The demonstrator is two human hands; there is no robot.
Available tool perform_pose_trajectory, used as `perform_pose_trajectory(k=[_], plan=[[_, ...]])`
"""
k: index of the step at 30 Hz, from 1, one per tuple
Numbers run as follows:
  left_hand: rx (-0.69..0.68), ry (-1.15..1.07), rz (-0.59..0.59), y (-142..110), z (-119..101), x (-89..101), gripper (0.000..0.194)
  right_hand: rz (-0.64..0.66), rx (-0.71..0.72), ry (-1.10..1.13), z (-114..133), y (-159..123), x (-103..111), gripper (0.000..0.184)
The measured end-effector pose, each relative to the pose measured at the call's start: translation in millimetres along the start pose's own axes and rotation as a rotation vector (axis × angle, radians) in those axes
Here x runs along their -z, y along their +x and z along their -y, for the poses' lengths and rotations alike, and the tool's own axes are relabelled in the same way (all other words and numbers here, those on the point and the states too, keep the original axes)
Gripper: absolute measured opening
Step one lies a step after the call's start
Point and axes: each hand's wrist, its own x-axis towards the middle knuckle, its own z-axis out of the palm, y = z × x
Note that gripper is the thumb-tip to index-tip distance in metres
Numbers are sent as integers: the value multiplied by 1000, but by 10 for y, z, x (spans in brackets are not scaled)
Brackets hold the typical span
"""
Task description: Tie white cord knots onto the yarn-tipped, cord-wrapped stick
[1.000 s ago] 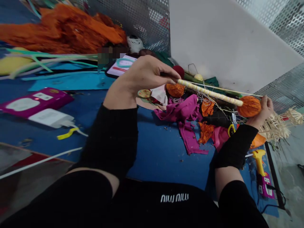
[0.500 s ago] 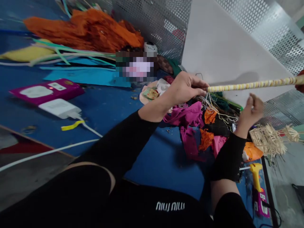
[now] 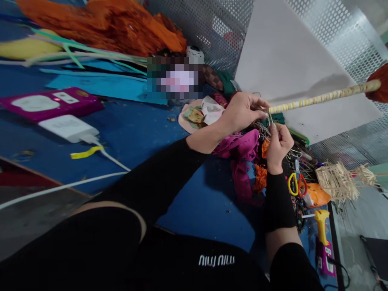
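My left hand (image 3: 244,111) grips the near end of a long stick (image 3: 321,97) wrapped in pale yellow thread. The stick points right and slightly up, with an orange yarn ball (image 3: 378,88) on its far end at the frame edge. My right hand (image 3: 278,142) is closed just below the stick's near end, pinching a thin pale thread (image 3: 269,119) that runs up to the stick. Both hands hover over a heap of magenta and orange fabric scraps (image 3: 242,149) on the blue mat (image 3: 194,198).
Yellow and red scissors (image 3: 294,184) and a yellow glue gun (image 3: 320,220) lie at the right. A small stick-built frame (image 3: 336,182) sits beyond them. A magenta power strip (image 3: 45,105) with a white adapter (image 3: 68,127) lies left. Orange fabric (image 3: 100,24) and perforated metal walls stand behind.
My right hand let go of the orange ball end and came in to the thread below my left hand. The stick's far end swung up and to the right.
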Motion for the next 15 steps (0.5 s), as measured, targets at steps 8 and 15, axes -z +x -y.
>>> perform_pose_trajectory(k=[8, 15], plan=[[27, 103, -1, -16, 100, -97, 17, 83, 188, -198, -47, -33, 9, 37], [-40, 291, 27, -76, 86, -138, 19, 162, 333, -522, -87, 110, 204, 38]])
